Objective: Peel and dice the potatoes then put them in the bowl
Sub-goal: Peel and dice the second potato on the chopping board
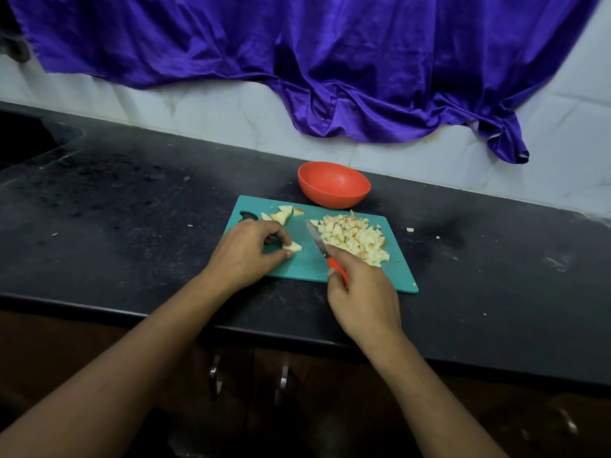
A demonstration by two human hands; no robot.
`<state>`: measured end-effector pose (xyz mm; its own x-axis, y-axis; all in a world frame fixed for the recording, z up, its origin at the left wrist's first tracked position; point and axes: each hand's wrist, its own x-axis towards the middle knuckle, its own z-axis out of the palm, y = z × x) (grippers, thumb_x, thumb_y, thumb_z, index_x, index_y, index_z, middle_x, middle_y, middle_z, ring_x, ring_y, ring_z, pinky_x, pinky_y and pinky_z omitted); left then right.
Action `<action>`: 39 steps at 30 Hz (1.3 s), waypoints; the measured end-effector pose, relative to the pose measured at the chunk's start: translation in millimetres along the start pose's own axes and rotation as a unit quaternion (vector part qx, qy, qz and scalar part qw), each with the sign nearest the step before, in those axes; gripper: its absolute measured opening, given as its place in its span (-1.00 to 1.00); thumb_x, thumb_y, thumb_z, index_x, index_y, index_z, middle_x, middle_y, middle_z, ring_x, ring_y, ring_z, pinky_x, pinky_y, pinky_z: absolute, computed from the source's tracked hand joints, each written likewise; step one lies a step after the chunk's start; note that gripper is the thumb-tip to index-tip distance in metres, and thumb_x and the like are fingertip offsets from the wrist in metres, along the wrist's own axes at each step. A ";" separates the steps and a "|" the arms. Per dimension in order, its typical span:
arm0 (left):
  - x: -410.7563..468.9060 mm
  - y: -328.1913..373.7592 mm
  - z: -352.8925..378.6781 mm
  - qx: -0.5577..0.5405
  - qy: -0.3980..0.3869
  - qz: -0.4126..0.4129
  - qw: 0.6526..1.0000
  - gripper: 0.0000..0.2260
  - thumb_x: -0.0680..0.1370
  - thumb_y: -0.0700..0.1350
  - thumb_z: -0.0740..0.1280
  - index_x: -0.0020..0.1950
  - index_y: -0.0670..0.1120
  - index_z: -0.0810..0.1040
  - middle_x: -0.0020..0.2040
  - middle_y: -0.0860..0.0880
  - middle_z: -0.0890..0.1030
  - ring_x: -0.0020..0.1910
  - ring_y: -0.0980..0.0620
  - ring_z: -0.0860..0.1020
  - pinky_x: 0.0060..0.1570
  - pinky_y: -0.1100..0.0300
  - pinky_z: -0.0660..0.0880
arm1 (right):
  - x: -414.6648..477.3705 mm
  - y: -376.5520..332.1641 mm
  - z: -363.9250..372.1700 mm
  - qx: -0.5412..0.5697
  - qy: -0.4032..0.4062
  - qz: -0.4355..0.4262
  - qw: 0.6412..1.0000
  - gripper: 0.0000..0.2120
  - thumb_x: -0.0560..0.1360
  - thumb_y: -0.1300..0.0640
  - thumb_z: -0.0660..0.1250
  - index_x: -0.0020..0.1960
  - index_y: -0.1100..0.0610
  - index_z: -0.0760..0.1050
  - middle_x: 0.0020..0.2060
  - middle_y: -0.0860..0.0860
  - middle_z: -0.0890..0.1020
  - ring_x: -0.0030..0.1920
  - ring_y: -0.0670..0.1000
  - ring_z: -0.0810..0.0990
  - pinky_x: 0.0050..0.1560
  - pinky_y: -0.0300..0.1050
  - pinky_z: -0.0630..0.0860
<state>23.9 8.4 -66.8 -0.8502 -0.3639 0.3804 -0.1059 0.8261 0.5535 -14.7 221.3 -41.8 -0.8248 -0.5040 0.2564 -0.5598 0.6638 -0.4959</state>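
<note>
A teal cutting board (pixel 307 264) lies on the black counter. My left hand (pixel 246 251) pinches a pale potato wedge (pixel 293 247) down on the board between thumb and fingers. My right hand (pixel 362 294) grips the red handle of a small knife (pixel 316 239), whose blade points away from me, just right of the wedge. A heap of diced potato (pixel 355 238) covers the board's right half. Several larger potato chunks (pixel 281 214) lie at the board's far left. Behind the board stands an orange bowl (pixel 333 184) with nothing visible inside.
The black counter (pixel 132 206) stretches left and right, with a few stray potato bits (pixel 410 230) right of the board. A purple cloth (pixel 330 67) hangs over the tiled wall behind. Cupboard handles (pixel 282 381) sit below the counter edge.
</note>
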 end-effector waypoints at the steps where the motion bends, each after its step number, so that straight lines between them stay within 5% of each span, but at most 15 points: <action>1: -1.0 -1.1 -0.2 -0.006 -0.002 -0.002 1.000 -0.81 0.46 0.13 0.53 0.01 0.14 0.66 -0.02 0.20 0.65 0.01 0.19 0.56 -0.03 0.12 0.54 | -0.1 -4.5 -0.3 0.005 -0.009 -0.004 1.000 -0.53 0.65 0.04 0.21 0.52 -0.28 0.35 -0.16 -0.14 0.61 -0.28 -0.12 0.50 -0.28 -0.18 0.35; 8: -2.6 -6.3 -0.9 -0.038 -0.006 -0.010 0.999 -0.75 0.40 0.19 0.56 0.00 0.13 0.72 -0.05 0.22 0.68 0.03 0.21 0.60 0.06 0.01 0.59 | 10.9 -33.3 -1.3 -0.059 -0.057 -0.032 0.996 -0.52 0.65 0.07 0.20 0.56 -0.12 0.35 0.19 -0.03 0.66 0.17 0.03 0.59 0.15 0.03 0.57; 19: -4.8 -6.2 -5.3 -0.055 -0.021 -0.007 0.998 -0.79 0.46 0.07 0.56 0.07 0.12 0.73 0.04 0.22 0.70 0.10 0.25 0.61 0.21 0.05 0.57 | 22.4 -45.4 2.8 -0.111 -0.079 -0.029 0.990 -0.58 0.63 0.06 0.23 0.49 -0.06 0.42 0.13 0.01 0.64 0.12 0.08 0.60 0.07 0.03 0.56; 26: -6.9 -3.7 -7.5 -0.041 -0.017 -0.012 0.999 -0.80 0.52 -0.07 0.48 0.12 0.11 0.72 0.09 0.19 0.70 0.12 0.22 0.60 0.22 0.08 0.56 | 21.1 -35.2 5.9 -0.050 -0.051 -0.012 0.997 -0.53 0.64 0.08 0.22 0.54 -0.11 0.38 0.23 -0.04 0.64 0.18 0.03 0.60 0.15 0.02 0.59; 31: -6.7 -3.5 -5.5 -0.036 0.004 0.000 0.999 -0.74 0.57 -0.26 0.39 0.09 0.07 0.74 0.13 0.16 0.69 0.15 0.19 0.60 0.27 0.10 0.54 | 18.2 -24.1 7.3 0.004 -0.043 0.008 0.999 -0.51 0.61 0.10 0.23 0.52 -0.15 0.40 0.02 -0.08 0.69 -0.15 -0.03 0.61 -0.10 -0.02 0.60; 36: -8.0 -2.5 -5.8 -0.053 0.013 0.002 0.999 -0.88 0.57 -0.01 0.43 0.08 0.08 0.71 -0.01 0.20 0.68 0.01 0.23 0.60 0.10 0.12 0.57 | 16.3 -25.4 5.0 0.002 -0.050 -0.005 0.999 -0.51 0.62 0.08 0.23 0.54 -0.14 0.38 0.13 -0.09 0.68 -0.09 -0.03 0.63 -0.04 -0.01 0.62; 39: -7.4 0.8 -3.5 -0.022 0.011 0.005 1.000 -0.74 0.46 0.17 0.52 0.05 0.07 0.69 -0.05 0.19 0.66 -0.01 0.23 0.58 0.02 0.19 0.56 | 15.9 -27.1 4.3 -0.007 -0.052 -0.017 0.998 -0.52 0.63 0.06 0.22 0.54 -0.14 0.36 0.23 -0.09 0.65 -0.03 -0.03 0.64 0.04 0.04 0.63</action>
<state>31.9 10.2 -66.5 -0.8395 -0.3661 0.4015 -0.0749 0.8098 0.5819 -12.3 192.9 -27.9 -0.7930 -0.5802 0.1857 -0.5891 0.6525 -0.4767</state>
